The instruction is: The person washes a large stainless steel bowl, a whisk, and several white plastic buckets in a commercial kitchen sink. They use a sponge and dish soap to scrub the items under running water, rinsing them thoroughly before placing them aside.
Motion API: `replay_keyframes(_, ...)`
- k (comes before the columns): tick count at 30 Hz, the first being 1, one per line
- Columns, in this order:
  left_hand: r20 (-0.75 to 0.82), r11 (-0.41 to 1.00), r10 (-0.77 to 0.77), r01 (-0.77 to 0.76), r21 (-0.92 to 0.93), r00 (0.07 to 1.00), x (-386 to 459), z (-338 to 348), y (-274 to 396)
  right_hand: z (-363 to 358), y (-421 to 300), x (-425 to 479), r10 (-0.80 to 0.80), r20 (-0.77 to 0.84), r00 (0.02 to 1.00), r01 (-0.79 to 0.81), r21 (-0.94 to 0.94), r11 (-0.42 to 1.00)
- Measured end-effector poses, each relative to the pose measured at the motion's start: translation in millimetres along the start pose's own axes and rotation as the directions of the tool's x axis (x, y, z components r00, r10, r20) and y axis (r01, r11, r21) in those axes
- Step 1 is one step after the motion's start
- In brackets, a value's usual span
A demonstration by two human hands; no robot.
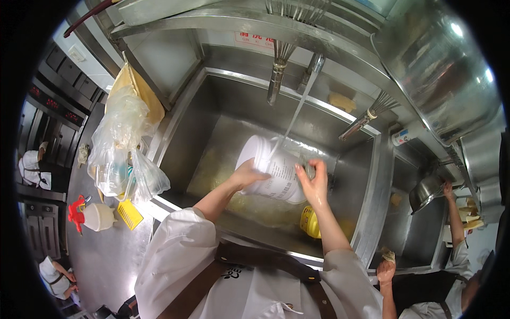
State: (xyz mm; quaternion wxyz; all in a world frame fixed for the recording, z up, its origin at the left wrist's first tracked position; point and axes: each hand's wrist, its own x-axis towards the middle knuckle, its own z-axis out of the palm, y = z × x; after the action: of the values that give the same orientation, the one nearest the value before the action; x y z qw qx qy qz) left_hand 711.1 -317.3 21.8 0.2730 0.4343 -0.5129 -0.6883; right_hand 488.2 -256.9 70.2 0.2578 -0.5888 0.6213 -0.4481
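Note:
Water from the faucet (318, 63) runs onto a white plastic bucket (285, 175), tilted on its side above the basin of a stainless steel sink (223, 131). My left hand (251, 175) grips the bucket near its rim, at the left. At the bucket's other end my right hand (314, 179) is closed around a small scrubber (308, 170), apparently metal mesh and partly hidden by the fingers. Shallow water covers the sink's bottom. Beside my right forearm a yellow plastic container (310, 222) lies in the basin.
Whisks (275, 81) hang from the overhead shelf (239, 18). Left of the sink are hanging plastic bags (123, 135), a spray bottle (97, 216) and a yellow slotted piece (130, 214) on the steel counter (107, 255). At right, a co-worker holds a metal bowl (428, 191) over another sink.

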Motion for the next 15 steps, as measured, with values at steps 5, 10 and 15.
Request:
replay_keyframes(5,-0.136,0.815,0.243,-0.126,0.565,0.96,1.8,25.6,29.4,39.0,-44.9,31.4,-0.383,0.208,0.9,0.432,-0.298,0.851)
replay_keyframes(10,-0.122,0.643,0.342,-0.137,0.753,0.932,-17.6,20.9,66.2,50.9,-20.8,77.7,-0.331,0.243,0.912,0.373,-0.154,0.915)
replay_keyframes(15,-0.131,0.612,0.383,-0.146,0.777,0.914,-29.3,20.3,82.8,39.2,4.6,112.2,-0.14,0.335,0.932,0.113,0.099,0.989)
